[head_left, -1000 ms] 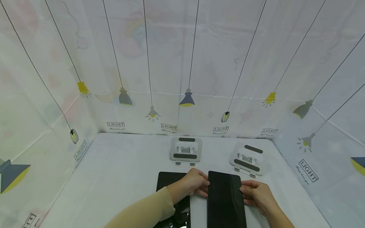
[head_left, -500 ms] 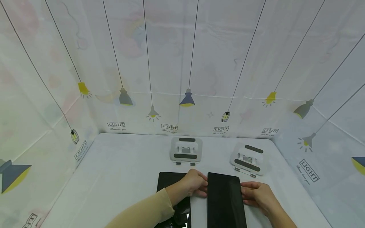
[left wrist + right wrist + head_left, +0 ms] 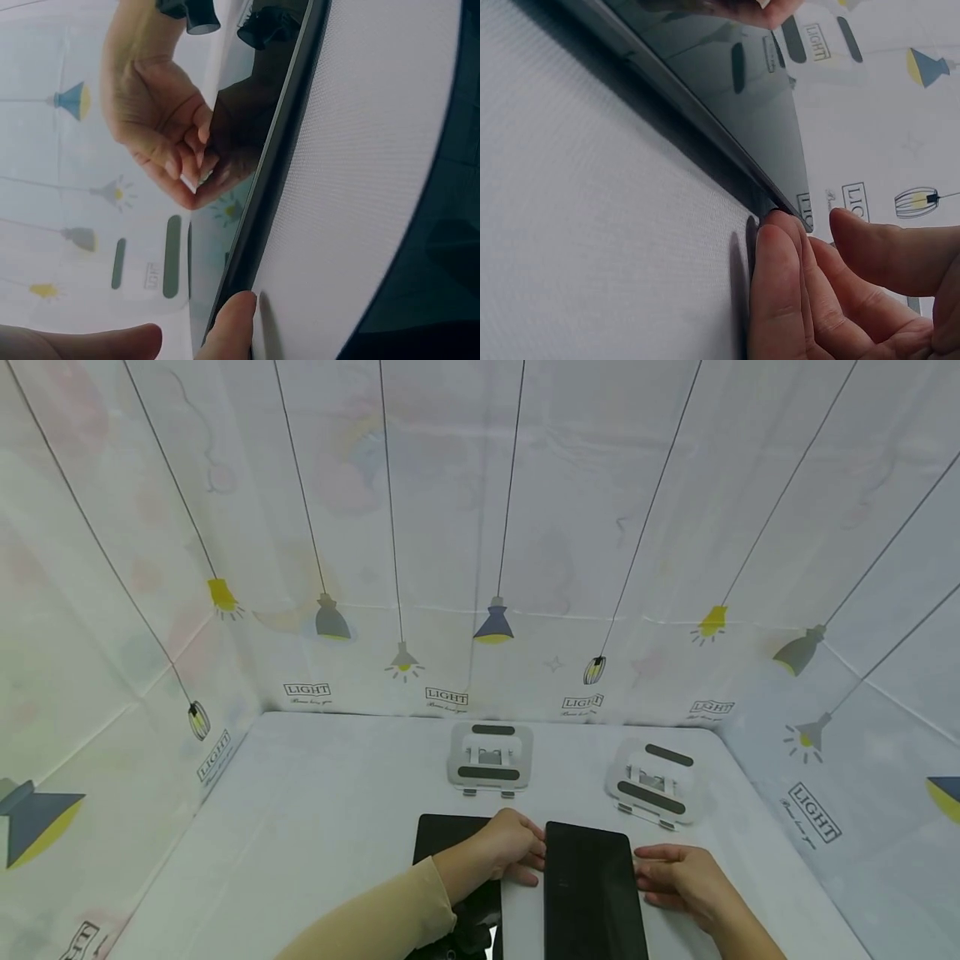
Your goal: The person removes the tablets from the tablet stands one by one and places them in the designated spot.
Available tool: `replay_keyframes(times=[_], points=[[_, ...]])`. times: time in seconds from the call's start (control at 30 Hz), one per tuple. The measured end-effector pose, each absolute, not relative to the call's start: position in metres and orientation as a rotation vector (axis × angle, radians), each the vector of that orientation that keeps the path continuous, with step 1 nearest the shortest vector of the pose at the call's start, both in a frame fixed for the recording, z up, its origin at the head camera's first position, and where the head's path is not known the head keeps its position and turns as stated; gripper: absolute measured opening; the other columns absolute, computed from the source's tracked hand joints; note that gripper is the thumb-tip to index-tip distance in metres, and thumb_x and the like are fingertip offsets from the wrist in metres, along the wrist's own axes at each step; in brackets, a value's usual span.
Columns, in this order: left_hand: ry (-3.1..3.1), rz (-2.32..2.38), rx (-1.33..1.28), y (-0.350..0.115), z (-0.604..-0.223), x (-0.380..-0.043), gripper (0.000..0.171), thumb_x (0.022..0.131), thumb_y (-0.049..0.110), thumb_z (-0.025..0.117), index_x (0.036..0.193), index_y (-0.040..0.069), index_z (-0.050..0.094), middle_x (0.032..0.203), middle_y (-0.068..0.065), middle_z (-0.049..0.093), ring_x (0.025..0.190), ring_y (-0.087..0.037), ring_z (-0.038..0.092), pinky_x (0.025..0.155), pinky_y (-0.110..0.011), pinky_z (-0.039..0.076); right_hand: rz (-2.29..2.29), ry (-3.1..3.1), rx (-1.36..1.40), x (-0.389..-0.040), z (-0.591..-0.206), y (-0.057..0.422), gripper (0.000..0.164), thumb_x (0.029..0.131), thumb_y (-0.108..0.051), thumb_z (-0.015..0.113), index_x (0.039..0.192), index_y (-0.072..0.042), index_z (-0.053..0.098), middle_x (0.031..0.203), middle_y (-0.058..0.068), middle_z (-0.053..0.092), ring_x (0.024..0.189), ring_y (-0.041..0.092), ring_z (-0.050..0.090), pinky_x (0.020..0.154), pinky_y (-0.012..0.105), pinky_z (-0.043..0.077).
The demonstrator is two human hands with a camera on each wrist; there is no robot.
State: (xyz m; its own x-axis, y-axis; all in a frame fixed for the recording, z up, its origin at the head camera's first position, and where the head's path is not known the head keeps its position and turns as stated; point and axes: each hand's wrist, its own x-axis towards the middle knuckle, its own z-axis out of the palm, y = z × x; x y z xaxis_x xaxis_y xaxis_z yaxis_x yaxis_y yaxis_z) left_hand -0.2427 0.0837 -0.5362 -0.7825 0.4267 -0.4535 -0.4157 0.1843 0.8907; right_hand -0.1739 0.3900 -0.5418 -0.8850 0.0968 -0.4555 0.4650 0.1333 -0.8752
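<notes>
A glossy black tablet-like slab (image 3: 592, 893) lies at the near middle of the table. Along its left edge, near the far corner, are the fingertips of my left hand (image 3: 510, 843). My right hand (image 3: 686, 877) has its fingertips at the slab's right edge, near the far right corner. In the right wrist view the thumb (image 3: 892, 251) is raised apart from the slab (image 3: 735, 97). The left wrist view shows a fingertip (image 3: 232, 322) against the slab's edge, with the thumb apart. A second black slab (image 3: 446, 837) lies under my left forearm, partly hidden.
Two flat white-grey folding stands with dark pads, a left stand (image 3: 489, 773) and a right stand (image 3: 651, 798), lie towards the table's back. The white table (image 3: 300, 827) meets a curtain (image 3: 480, 527) printed with hanging lamps at the back and sides.
The slab between my hands has slid slightly towards me. My right hand has moved slightly nearer and right, its thumb now off the slab. My left hand has barely moved.
</notes>
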Motion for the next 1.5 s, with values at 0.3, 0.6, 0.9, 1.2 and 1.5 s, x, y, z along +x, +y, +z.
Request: replay_keyframes(times=[0.3,0.6,0.9,1.2,1.5], points=[[1.835,1.661,0.022,0.082,-0.533,-0.241,0.019,0.093,-0.008,0.067,0.111,-0.002,0.072,0.094,-0.019,0.078,0.072,-0.018,0.074,0.061,-0.034,0.068,-1.809,2.085,0.456,-0.172,-0.543,0.397,0.04,0.099,-0.003,0.071,0.135,0.011,0.065,0.099,0.004,0.083,0.085,0.017,0.08,0.073,0.032,0.068],[1.809,1.676,0.015,0.081,-0.533,-0.243,0.024,0.09,-0.009,0.069,0.113,-0.002,0.072,0.096,-0.023,0.08,0.074,-0.022,0.079,0.065,-0.04,0.069,-1.811,2.053,0.424,-0.172,-0.541,0.404,0.044,0.1,-0.005,0.07,0.139,0.014,0.061,0.102,0.007,0.083,0.088,0.019,0.081,0.075,0.035,0.069],[1.787,1.707,0.052,0.073,-0.532,-0.242,0.026,0.096,-0.005,0.066,0.122,-0.006,0.07,0.103,-0.027,0.079,0.09,-0.035,0.082,0.069,-0.045,0.07,-1.799,2.024,0.463,-0.176,-0.539,0.408,0.045,0.102,-0.005,0.067,0.142,0.014,0.058,0.106,0.011,0.083,0.091,0.023,0.083,0.079,0.041,0.07],[1.82,1.66,0.133,0.06,-0.531,-0.247,0.031,0.1,0.009,0.07,0.129,-0.002,0.071,0.11,-0.02,0.08,0.097,-0.035,0.082,0.071,-0.044,0.07,-1.822,1.996,0.405,-0.181,-0.536,0.41,0.051,0.102,-0.009,0.069,0.148,0.01,0.055,0.112,0.009,0.083,0.094,0.023,0.082,0.081,0.042,0.07],[2.013,1.642,0.361,0.039,-0.516,-0.255,0.048,0.107,0.036,0.067,0.145,0.007,0.064,0.141,-0.014,0.071,0.129,-0.036,0.07,0.099,-0.048,0.065,-1.708,2.258,0.407,-0.187,-0.522,0.394,0.071,0.102,-0.015,0.074,0.159,0.009,0.04,0.137,0.023,0.073,0.112,0.027,0.078,0.092,0.047,0.068]])
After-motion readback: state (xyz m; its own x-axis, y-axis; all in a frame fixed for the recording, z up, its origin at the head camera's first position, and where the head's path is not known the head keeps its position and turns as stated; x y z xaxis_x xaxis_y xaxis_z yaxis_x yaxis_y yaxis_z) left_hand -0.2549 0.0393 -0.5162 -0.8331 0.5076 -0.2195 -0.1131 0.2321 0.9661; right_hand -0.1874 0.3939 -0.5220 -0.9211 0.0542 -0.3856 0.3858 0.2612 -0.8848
